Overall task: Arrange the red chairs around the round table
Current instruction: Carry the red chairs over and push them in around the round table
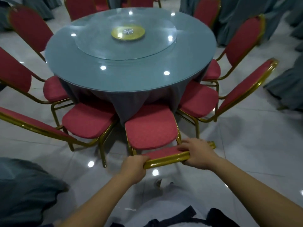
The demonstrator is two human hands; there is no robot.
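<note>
Both hands grip the top of the backrest of the nearest red chair (151, 130), which stands at the near edge of the round table (131, 51) with its seat pointing in under the grey tablecloth (129, 102). The left hand (136, 163) is closed around the left end of the gold top rail, fingers curled over its far side; the right hand (197, 153) clasps the right end, with its fingers spread over the red padding and the thumb under the rail. Just left of this chair stands a second red chair (88, 122), its seat close to the cloth, and just right of it a third (199, 99), whose seat reaches in under the table edge. More red chairs ring the left, right and far sides of the table; their exact number at the far side is hard to tell, since the rim of the view is blurred. On the table lies a glass turntable (126, 40) with a gold hub (128, 32) at its middle. The glossy pale floor (237, 145) reflects ceiling lights, and a grey draped cloth (24, 190) fills the near left corner.
</note>
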